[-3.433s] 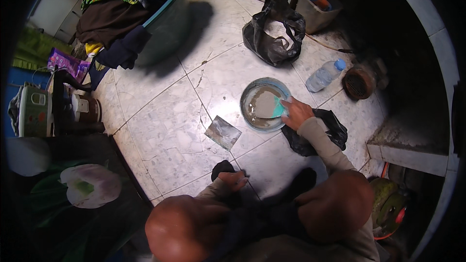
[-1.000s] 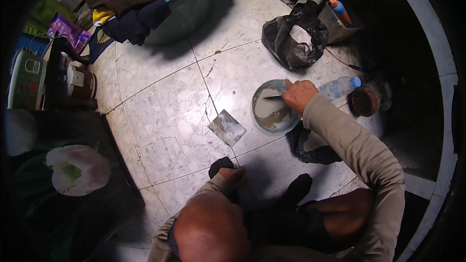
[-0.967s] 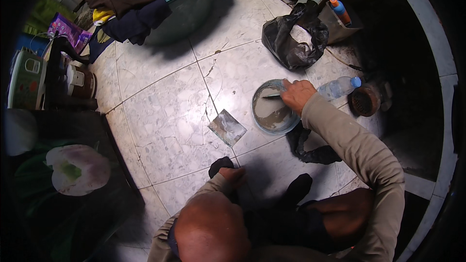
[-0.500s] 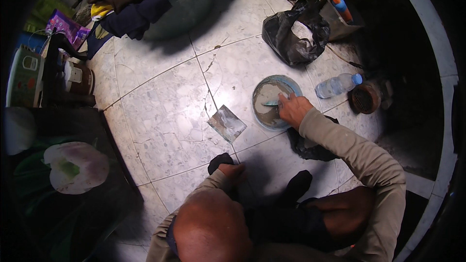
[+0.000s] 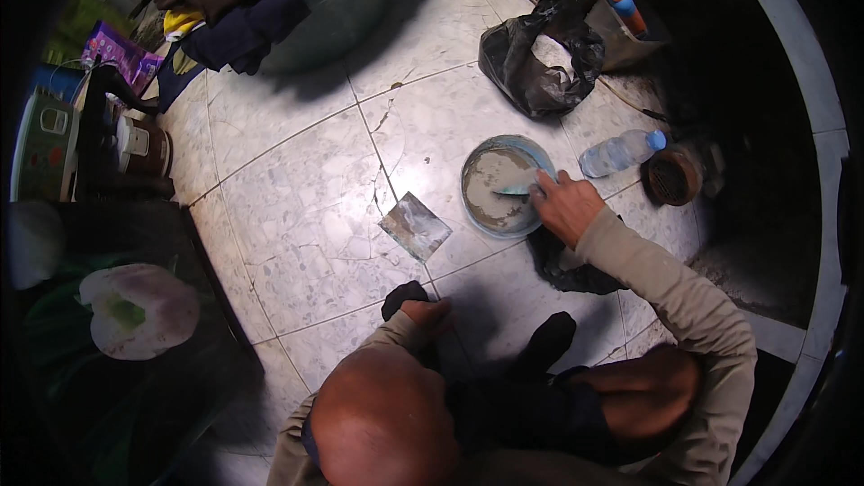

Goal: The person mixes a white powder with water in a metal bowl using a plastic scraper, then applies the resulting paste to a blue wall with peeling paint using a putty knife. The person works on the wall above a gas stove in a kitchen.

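The right hand (image 5: pixel 567 207) grips a pale scraper (image 5: pixel 517 187) inside the round bowl of grey paste (image 5: pixel 499 184). Beyond it lies a plastic bottle (image 5: pixel 619 152). The left hand (image 5: pixel 430 313) rests on the tiled floor (image 5: pixel 297 216), a smeared square trowel (image 5: pixel 415 226) just ahead.

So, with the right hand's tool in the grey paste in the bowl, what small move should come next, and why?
Probably scoop a little paste and lift it out. The right hand holds a flat blade whose tip lies in the grey paste of the round bowl. The left hand rests on the tile floor by a joint line, and a smeared flat plate lies nearby.
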Demonstrator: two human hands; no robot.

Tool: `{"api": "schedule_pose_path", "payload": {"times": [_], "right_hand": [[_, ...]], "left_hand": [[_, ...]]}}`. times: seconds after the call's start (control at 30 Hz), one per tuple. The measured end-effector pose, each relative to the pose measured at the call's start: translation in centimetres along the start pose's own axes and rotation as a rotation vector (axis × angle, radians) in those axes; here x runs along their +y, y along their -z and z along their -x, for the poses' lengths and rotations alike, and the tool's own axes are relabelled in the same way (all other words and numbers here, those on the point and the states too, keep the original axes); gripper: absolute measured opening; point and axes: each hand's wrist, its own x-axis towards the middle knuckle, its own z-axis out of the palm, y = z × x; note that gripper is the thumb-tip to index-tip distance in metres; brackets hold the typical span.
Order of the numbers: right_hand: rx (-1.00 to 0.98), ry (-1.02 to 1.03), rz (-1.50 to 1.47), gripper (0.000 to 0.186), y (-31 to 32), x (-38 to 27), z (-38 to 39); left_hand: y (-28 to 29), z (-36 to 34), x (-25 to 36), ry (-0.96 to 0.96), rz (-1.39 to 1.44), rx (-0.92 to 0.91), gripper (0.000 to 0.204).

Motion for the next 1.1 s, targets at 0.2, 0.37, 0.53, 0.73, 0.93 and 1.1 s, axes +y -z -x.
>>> {"api": "schedule_pose_path", "payload": {"times": [0.2, 0.37, 0.53, 0.73, 0.93, 1.1], "right_hand": [[0.012, 0.058, 0.090, 0.032, -3.0, -1.4, -2.7], [-0.006, 0.168, 0.096, 0.029, -3.8, -2.5, -1.5], [-0.120, 0.120, 0.036, 0.030, -2.7, -2.0, 1.2], [-0.057, -0.020, -0.018, 0.034, -1.0, 0.7, 2.4], [0.012, -0.118, -0.197, 0.037, -1.5, 2.6, 2.2], [0.083, -0.165, -0.356, 0.032, -0.9, 3.4, 2.8]], "left_hand": [[0.8, 0.0, 0.7, 0.028, -0.004, -0.010, 0.023], [1.0, 0.0, 0.7, 0.016, 0.004, -0.032, 0.023], [1.2, 0.1, 0.8, 0.047, -0.015, -0.066, 0.023], [-1.3, -0.4, -1.1, 0.050, 0.166, -0.011, 0.024], [4.3, -6.1, 1.8, 0.283, 0.483, 0.221, 0.038], [6.7, -13.4, 1.2, 0.315, 0.659, 0.423, 0.041]]}}
